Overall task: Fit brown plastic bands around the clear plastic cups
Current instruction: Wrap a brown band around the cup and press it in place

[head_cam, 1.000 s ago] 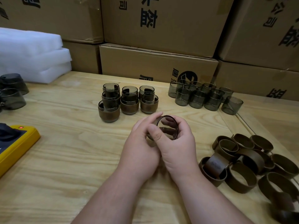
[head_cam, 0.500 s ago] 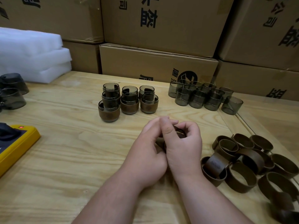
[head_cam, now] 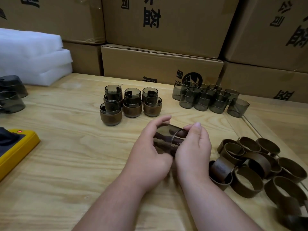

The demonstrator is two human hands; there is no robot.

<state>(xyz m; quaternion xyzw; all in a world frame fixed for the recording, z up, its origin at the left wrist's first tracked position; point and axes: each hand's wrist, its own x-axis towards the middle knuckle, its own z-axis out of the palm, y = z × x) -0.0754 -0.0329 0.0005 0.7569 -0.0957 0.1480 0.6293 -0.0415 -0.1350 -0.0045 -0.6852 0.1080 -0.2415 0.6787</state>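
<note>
Centrally, hands (head_cam: pixel 173 147) gripping smoky cup (head_cam: pixel 168 139), brown band (head_cam: pixel 176 140) round it

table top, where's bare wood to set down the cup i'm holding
Bare wood lies between the yellow device and the left hand, in front of the banded cups. It is crowded on the right, by the loose brown bands and the unbanded cups.

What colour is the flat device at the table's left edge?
Yellow casing, dark top, and a small red light; the device shows only in the head view.
</note>
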